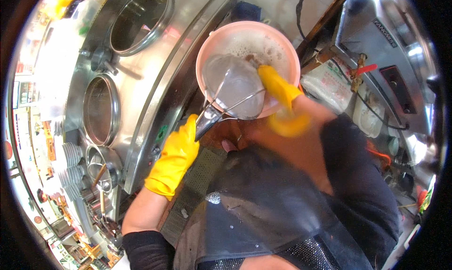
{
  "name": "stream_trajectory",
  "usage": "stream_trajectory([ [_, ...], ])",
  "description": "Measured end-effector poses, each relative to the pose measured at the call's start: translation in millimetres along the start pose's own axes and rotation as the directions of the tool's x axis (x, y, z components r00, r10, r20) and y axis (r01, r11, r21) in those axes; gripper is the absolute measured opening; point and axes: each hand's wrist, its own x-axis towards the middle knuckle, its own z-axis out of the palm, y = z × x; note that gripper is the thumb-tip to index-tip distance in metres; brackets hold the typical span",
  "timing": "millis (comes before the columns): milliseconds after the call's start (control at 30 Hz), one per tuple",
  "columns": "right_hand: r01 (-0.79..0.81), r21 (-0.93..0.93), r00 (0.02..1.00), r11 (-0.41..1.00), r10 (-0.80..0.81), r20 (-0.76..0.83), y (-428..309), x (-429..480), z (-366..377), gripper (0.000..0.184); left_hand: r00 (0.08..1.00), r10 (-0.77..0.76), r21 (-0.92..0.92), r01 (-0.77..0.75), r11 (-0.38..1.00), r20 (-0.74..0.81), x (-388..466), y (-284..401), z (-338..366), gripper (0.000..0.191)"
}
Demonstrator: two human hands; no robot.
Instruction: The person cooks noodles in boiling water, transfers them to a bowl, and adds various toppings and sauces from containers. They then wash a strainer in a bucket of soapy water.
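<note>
In a yellow rubber glove, my left hand (176, 157) grips the dark handle (207, 123) of a round fine-mesh strainer (231, 82). The strainer lies tilted over a pink plastic bucket (296, 65), its wire supports facing up. Foamy, cloudy water (261, 40) fills the bucket behind it. My right hand (277, 82), also gloved in yellow, reaches over the bucket to the strainer's right side. A small brownish object (251, 59) shows by its fingertips; whether the fingers hold it is hidden. The loose cuff (291, 123) of the right glove is blurred.
On the left stands a stainless steel counter (155, 72) with round wells (141, 22), stacked plates (72, 155) and a metal pot (113, 164). To the right are a steel appliance (374, 54), a red-handled valve (363, 70), a white plastic sack (328, 82) and a black cable (300, 19).
</note>
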Motion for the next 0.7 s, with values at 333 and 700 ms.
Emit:
stream_trajectory([
  [333,-0.021,0.201,0.981,0.979,-0.019,0.192,1,-17,65,0.033,0.978,-0.156,-0.259,0.187,0.948,0.135,10,19,-1,0.057],
  [700,0.623,-0.744,0.754,0.242,-0.437,0.49,-9,-109,39,0.031,0.939,-0.091,-0.614,0.288,0.735,0.332,42,17,20,0.048],
])
